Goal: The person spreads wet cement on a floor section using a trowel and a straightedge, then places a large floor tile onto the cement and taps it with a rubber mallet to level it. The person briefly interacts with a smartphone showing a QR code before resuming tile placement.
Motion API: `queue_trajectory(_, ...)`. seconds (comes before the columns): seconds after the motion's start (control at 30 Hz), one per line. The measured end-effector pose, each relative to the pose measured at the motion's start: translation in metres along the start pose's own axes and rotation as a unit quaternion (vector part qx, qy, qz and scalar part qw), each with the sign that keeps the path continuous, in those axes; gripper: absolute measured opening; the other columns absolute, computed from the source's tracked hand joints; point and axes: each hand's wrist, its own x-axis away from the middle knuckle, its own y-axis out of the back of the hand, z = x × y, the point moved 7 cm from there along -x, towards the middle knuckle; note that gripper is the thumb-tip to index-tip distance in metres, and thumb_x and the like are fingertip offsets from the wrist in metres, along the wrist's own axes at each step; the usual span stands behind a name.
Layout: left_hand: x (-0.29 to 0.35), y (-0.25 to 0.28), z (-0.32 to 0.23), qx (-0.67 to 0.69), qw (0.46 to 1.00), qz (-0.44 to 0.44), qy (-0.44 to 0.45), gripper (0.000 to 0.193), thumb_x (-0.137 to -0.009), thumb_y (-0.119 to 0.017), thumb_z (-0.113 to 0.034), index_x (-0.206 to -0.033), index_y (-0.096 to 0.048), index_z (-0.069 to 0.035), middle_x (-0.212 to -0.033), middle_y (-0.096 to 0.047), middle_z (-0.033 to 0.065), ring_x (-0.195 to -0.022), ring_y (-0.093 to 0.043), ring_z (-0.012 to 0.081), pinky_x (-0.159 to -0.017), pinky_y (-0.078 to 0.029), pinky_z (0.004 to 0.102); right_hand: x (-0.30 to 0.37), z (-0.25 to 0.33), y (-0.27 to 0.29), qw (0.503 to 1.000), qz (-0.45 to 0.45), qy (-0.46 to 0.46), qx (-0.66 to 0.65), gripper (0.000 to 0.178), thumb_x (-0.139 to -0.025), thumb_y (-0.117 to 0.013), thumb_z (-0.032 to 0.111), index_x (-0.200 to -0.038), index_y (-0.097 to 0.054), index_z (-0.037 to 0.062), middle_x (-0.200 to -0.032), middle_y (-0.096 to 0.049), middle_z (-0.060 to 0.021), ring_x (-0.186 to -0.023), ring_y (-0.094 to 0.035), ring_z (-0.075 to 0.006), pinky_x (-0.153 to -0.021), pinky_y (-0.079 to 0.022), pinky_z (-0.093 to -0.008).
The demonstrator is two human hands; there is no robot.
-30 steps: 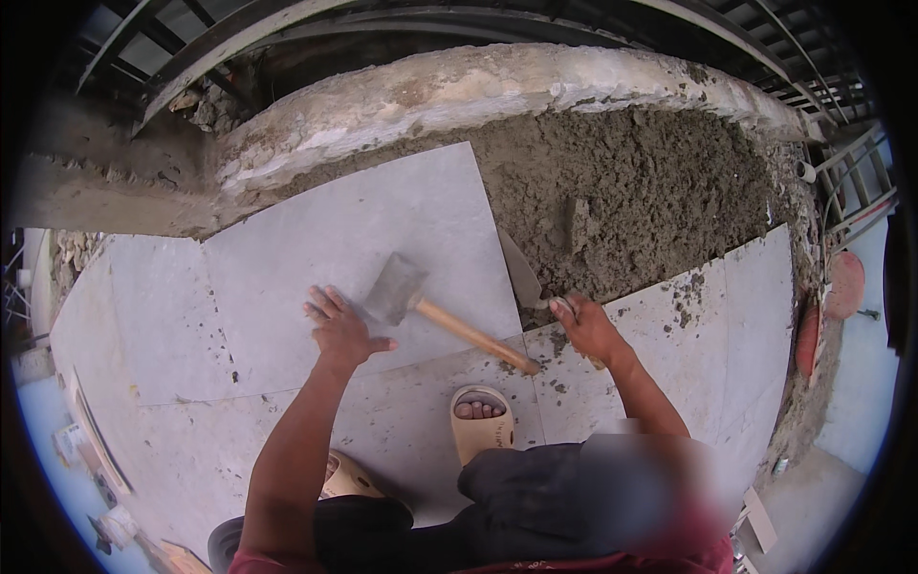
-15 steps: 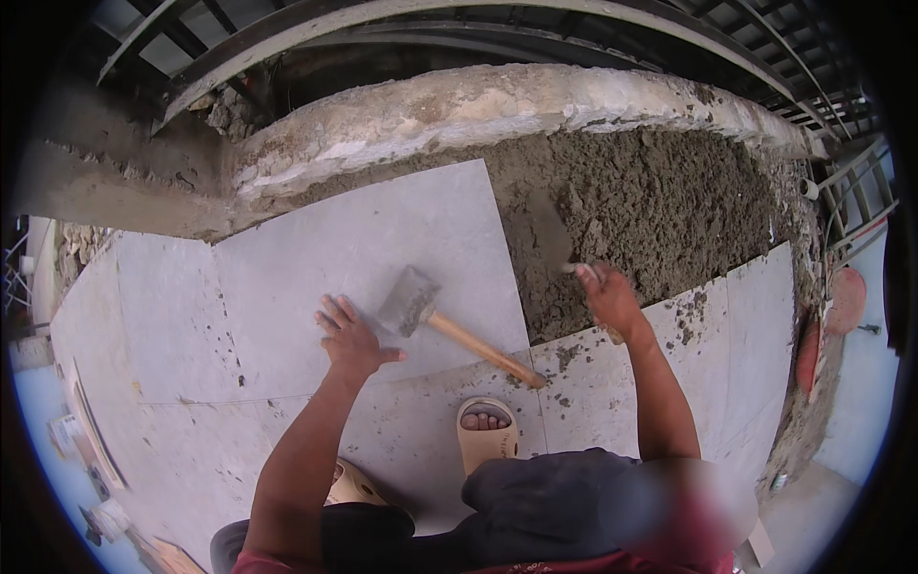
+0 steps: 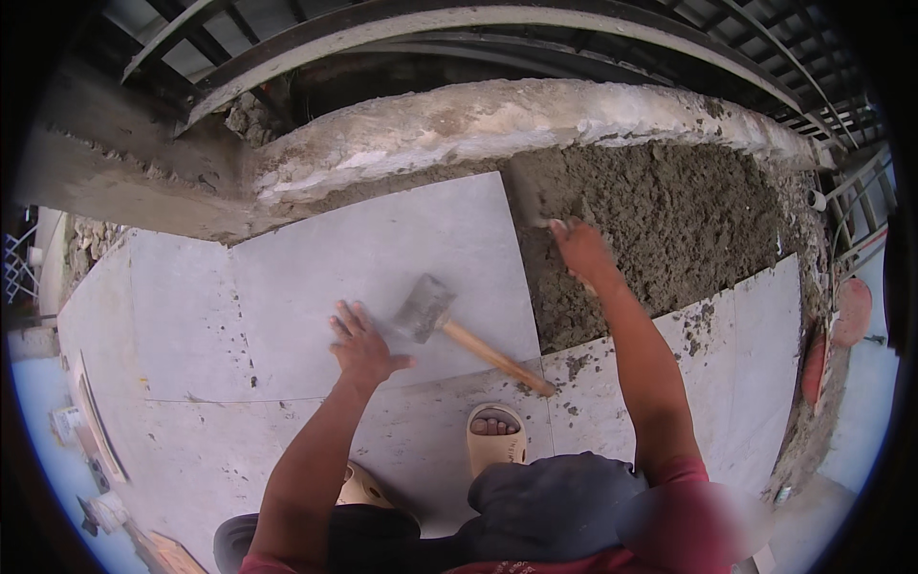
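Observation:
Flat on a large grey tile [image 3: 316,273], my left hand [image 3: 363,349] rests with its fingers spread. Just to its right lies a mallet with a dark rubber head [image 3: 424,308] and a wooden handle [image 3: 492,356]; the handle's end reaches over the seam onto the nearer tile. My right hand [image 3: 585,256] is closed around the handle of a trowel, whose grey blade [image 3: 524,199] blurs against the wet mortar beside the tile's right edge. Coarse mortar [image 3: 679,210] fills the bed to the right of the tile.
A rough concrete ledge [image 3: 430,124] curves along the far side, below metal railings [image 3: 497,17]. Mortar crumbs dot the nearer tiles [image 3: 669,359]. My sandalled foot [image 3: 496,435] stands near the mallet's handle. A round reddish object [image 3: 853,311] is at the far right.
My right hand has moved the trowel farther away and leftward, along the tile's right edge. My left hand stays spread on the tile, and the mallet lies as before. The view has shifted slightly.

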Motion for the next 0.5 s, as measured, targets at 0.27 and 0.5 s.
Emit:
queue_trajectory(0.27,-0.012,-0.021,0.032,-0.034,0.998,0.015,-0.059,0.148,-0.058,-0.077,-0.076,-0.155,-0.002,0.006,-0.159,-0.001,0.0337,-0.146,-0.011,0.0519,-0.105,-0.036,0.0652,0.036,-0.035,0.082,0.981,-0.141,-0.02,0.13,0.054,-0.098,-0.057,0.038,-0.128,-0.057,-0.0064,-0.122,-0.061,-0.0319,-0.117,-0.057,-0.0424,-0.098,-0.045,-0.0484)
queue_trajectory(0.5,-0.037,0.098,-0.022,0.038,0.99,-0.049,-0.124,0.098,-0.07,-0.074,-0.065,-0.142,-0.045,-0.005,-0.15,-0.03,0.0177,-0.137,-0.032,0.0419,-0.105,-0.035,0.0647,0.135,-0.017,-0.057,0.942,-0.025,0.26,0.21,0.049,-0.095,-0.061,0.033,-0.125,-0.055,-0.0046,-0.115,-0.061,-0.0264,-0.108,-0.058,-0.0403,-0.092,-0.047,-0.0478)
